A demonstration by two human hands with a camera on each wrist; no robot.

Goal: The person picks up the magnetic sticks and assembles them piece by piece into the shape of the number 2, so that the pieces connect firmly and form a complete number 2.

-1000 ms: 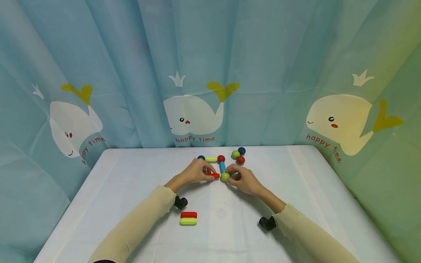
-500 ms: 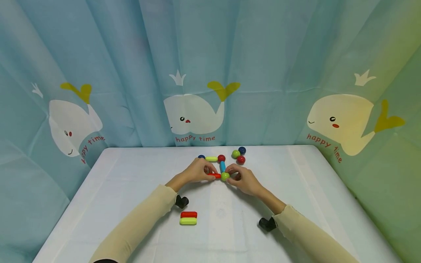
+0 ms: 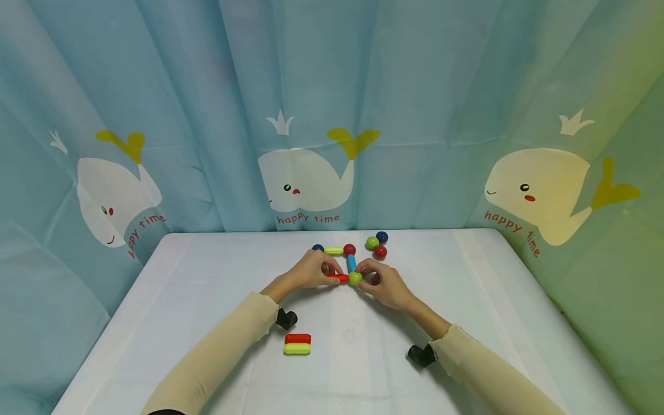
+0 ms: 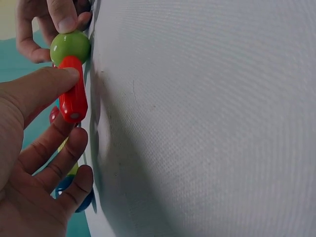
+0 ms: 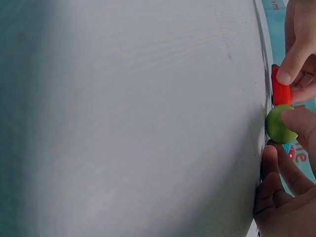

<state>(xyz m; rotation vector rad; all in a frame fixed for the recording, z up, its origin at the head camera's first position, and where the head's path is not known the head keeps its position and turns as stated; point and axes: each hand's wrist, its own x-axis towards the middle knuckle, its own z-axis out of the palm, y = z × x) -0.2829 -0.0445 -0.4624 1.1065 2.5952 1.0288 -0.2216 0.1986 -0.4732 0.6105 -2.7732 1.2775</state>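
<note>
Red rod [image 3: 339, 278] and green ball [image 3: 355, 279] meet on the far half of the bench [image 3: 363, 369], between the 2 hands. The contact that seems to matter most is the rod's right end against the ball's left side, its long axis running roughly left to right. The left hand [image 3: 313, 269] is nearer the rod, its grip together on it in a thumb-and-finger pinch. The right hand [image 3: 388, 283] has its grip clamped on the ball from the right. From that ball a blue rod [image 3: 351, 263] leads away from the person to a red ball [image 3: 350, 249], nearly square to the red rod. 3 loose balls [image 3: 373, 243] sit beyond the right hand.
</note>
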